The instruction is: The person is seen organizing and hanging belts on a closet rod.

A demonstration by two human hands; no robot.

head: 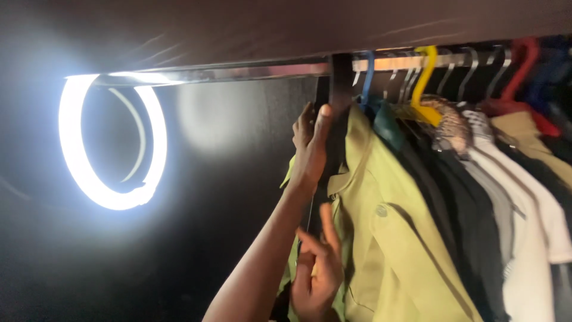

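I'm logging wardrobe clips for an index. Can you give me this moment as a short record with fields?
setting: dark wardrobe, shiny metal rail under a dark shelf
light: glowing white ring light at left
left hand: raised hand gripping a dark strap that hangs over the rail
right hand: lower hand against the olive-green shirt
hangers: blue, yellow and red plastic hangers, several metal hooks
other clothes: black, grey and white garments packed to the right
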